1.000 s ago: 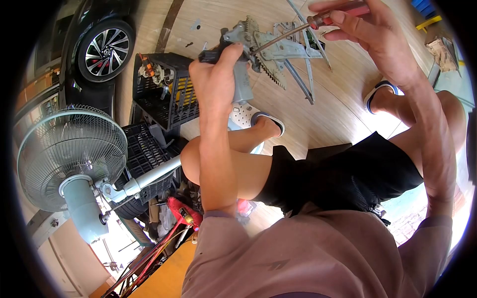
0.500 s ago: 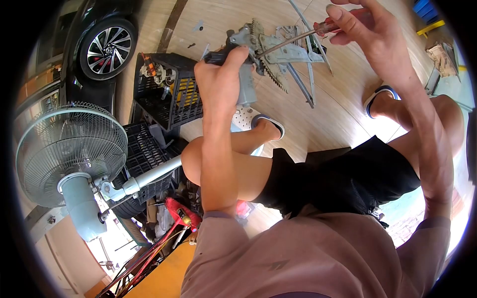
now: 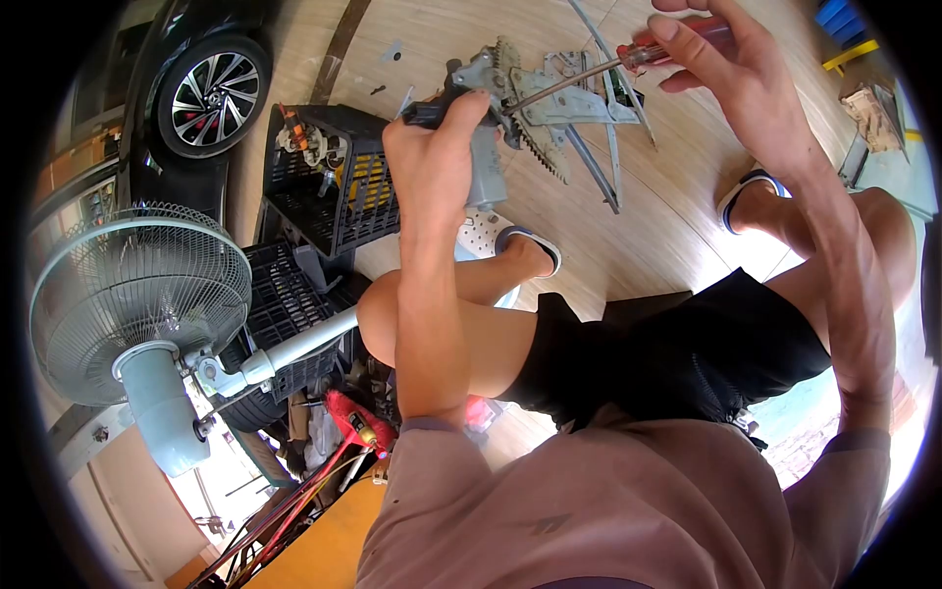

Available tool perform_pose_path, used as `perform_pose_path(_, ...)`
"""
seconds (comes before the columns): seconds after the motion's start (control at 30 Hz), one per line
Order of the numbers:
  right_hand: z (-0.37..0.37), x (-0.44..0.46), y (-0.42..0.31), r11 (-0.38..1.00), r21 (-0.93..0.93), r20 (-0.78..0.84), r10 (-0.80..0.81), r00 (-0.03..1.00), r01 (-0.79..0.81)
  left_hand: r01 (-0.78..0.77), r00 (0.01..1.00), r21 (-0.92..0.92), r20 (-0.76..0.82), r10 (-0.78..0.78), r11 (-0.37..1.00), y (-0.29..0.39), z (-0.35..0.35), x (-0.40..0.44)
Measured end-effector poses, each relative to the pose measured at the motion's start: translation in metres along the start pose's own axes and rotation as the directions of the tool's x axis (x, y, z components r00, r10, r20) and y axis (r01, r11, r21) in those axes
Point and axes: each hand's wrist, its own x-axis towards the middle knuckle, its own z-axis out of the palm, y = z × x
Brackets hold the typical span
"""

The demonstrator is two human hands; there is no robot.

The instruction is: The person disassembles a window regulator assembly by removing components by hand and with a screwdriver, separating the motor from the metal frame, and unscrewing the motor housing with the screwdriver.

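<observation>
My left hand is wrapped round the black and grey motor of a car window regulator, with the thumb over the top. The regulator has a toothed sector gear and long metal arms reaching away over the tiled floor. In my right hand is a screwdriver with a clear red handle, held between thumb and fingers. Its long shaft slants down to the left, and the tip meets the regulator beside the gear. Exactly what the tip touches is too small to make out.
A black plastic crate with parts inside stands left of my left hand. Nearer are a grey-green pedestal fan and a red tool. A parked car's wheel is at upper left; a blue bin is at far right.
My right hand and the screwdriver handle have shifted very slightly, with the handle turned a little. The left hand and regulator stay almost exactly in place.
</observation>
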Motion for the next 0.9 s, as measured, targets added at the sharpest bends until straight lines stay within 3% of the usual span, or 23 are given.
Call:
perform_pose_path(0.13,-0.006,-0.003,0.006,0.976,0.124,0.103,-0.189,0.976,0.176,-0.003,1.0,-0.004,-0.007,0.003,1.0,-0.001,-0.001,0.001)
perform_pose_path(0.27,-0.017,0.003,0.021,0.979,0.068,0.193,-0.204,0.96,0.195,0.014,1.0,0.002,-0.013,-0.014,1.0,0.0,-0.001,0.001)
perform_pose_path(0.33,-0.015,0.003,0.02,0.983,0.063,0.154,-0.178,0.972,0.17,0.015,1.0,-0.003,-0.014,-0.015,1.0,0.0,-0.001,0.0)
perform_pose_path(0.4,-0.005,0.001,0.009,0.989,0.128,0.04,-0.076,0.996,0.07,0.026,1.0,0.006,-0.008,-0.026,1.0,0.001,-0.001,0.001)
perform_pose_path(0.47,0.038,-0.002,0.002,0.976,-0.112,-0.307,-0.214,0.927,0.187,0.045,0.999,0.035,-0.004,-0.045,0.998,0.004,-0.002,0.0)
perform_pose_path(0.53,0.04,-0.002,0.011,0.953,-0.142,-0.261,-0.296,0.919,0.267,0.061,0.997,0.043,-0.042,-0.06,0.997,0.003,-0.003,0.0)
perform_pose_path(0.6,-0.012,0.004,0.023,0.943,0.036,0.152,-0.331,0.931,0.33,0.016,0.998,0.008,-0.056,-0.015,1.0,0.002,0.001,0.001)
perform_pose_path(0.63,-0.014,0.008,0.034,0.944,0.105,0.153,-0.325,0.933,0.312,-0.021,0.998,0.092,-0.063,0.027,0.995,-0.006,-0.004,0.005)
perform_pose_path(0.7,-0.012,0.004,0.033,0.969,0.05,0.135,-0.246,0.96,0.241,-0.051,0.998,0.075,-0.03,0.053,0.996,-0.008,-0.007,0.0)
perform_pose_path(0.73,-0.014,0.002,0.032,0.951,-0.076,0.136,-0.287,0.948,0.299,-0.067,0.998,0.049,-0.003,0.068,0.997,-0.017,-0.013,0.001)
perform_pose_path(0.83,-0.007,0.002,0.032,0.974,0.101,0.206,-0.218,0.954,0.2,-0.171,0.985,0.056,0.002,0.171,0.984,-0.025,-0.013,0.006)
perform_pose_path(0.9,-0.013,0.005,0.032,0.929,0.248,0.206,-0.327,0.922,0.274,-0.129,0.99,0.054,-0.043,0.132,0.99,0.001,0.0,-0.003)
